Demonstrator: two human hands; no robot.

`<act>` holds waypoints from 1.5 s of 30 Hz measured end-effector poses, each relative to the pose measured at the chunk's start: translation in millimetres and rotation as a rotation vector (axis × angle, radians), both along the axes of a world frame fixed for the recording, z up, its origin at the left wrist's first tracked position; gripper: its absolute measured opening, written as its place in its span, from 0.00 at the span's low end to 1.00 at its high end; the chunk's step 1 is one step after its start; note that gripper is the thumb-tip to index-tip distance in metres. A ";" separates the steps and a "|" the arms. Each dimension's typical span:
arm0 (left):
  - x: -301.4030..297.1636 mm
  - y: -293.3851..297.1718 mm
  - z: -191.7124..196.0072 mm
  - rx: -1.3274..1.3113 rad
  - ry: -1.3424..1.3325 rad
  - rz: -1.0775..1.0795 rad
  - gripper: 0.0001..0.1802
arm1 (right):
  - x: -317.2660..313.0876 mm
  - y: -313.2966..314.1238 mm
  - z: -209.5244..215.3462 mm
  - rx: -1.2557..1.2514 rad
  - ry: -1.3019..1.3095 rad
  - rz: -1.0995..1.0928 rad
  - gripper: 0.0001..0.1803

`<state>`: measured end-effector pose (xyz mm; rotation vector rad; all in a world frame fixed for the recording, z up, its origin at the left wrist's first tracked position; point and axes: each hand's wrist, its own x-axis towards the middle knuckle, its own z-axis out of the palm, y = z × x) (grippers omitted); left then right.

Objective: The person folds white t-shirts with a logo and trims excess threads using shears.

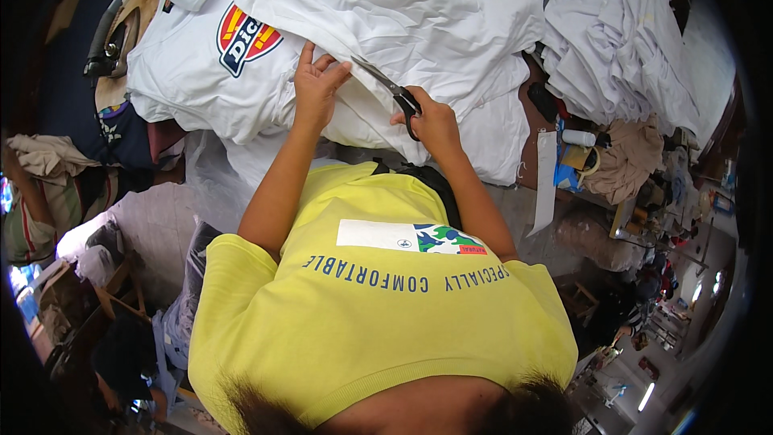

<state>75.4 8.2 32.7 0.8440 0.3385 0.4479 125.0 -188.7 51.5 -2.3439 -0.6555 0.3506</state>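
Observation:
White T-shirts lie heaped before me, one with a red and yellow shield print on its chest. My left hand has thumb and fingertips closed on the edge of the white cloth, just below that print. In my right hand are scissors, with fingers through the black handles. Their dark blades point away to the left and rest over the cloth, close to my left fingertips. Whether the blades are apart or together cannot be made out, nor can any cut.
A thick stack of white garments stands at far right. Nearer are a tape roll, a white cylinder and crumpled tan cloth. A black-handled tool, perhaps an iron, sits at far left. Clear plastic hangs below the shirts.

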 end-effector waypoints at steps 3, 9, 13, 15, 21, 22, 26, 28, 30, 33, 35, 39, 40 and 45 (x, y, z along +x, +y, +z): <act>-0.5 2.9 -3.7 0.030 -0.009 -0.016 0.47 | -0.4 8.9 12.7 -0.010 -0.107 0.030 0.30; -2.4 -0.1 -2.4 0.043 0.003 -0.027 0.43 | 5.5 24.8 31.1 -0.023 -0.083 0.058 0.32; -0.1 3.1 4.8 0.030 -0.002 -0.015 0.43 | 8.7 17.9 20.1 0.018 0.100 0.017 0.29; 2.4 6.4 5.6 0.031 -0.001 -0.006 0.44 | 7.8 13.8 17.0 0.015 0.134 0.017 0.29; 1.3 10.0 5.7 0.082 -0.056 -0.014 0.45 | 6.4 26.5 19.0 0.056 -0.234 0.063 0.36; 0.4 8.4 7.1 0.092 -0.060 -0.012 0.45 | 7.7 29.9 21.6 0.074 -0.268 0.073 0.36; -0.4 5.2 11.8 0.113 -0.064 -0.005 0.45 | 9.9 34.5 24.1 0.059 -0.207 0.084 0.31; -1.4 8.4 12.1 0.111 -0.061 -0.014 0.46 | 10.9 31.5 22.5 0.032 -0.060 0.073 0.28; -1.1 13.0 12.8 0.110 -0.047 0.002 0.46 | 11.1 26.4 13.9 0.053 -0.053 0.064 0.26; 0.3 20.6 13.4 0.115 -0.032 0.030 0.47 | 10.6 24.5 9.4 0.048 -0.053 0.059 0.27; -0.6 23.0 12.5 0.128 -0.049 0.006 0.47 | 10.6 28.3 14.4 0.027 -0.113 0.072 0.30; -1.4 20.9 13.0 0.153 -0.051 -0.010 0.48 | 14.0 42.4 21.7 0.091 -0.291 0.099 0.37; -1.4 20.0 13.1 0.160 -0.050 -0.007 0.49 | 15.5 44.4 20.5 0.136 -0.322 0.102 0.39; -2.3 21.5 12.8 0.143 -0.016 0.017 0.48 | 18.2 39.6 20.9 0.014 -0.111 0.106 0.29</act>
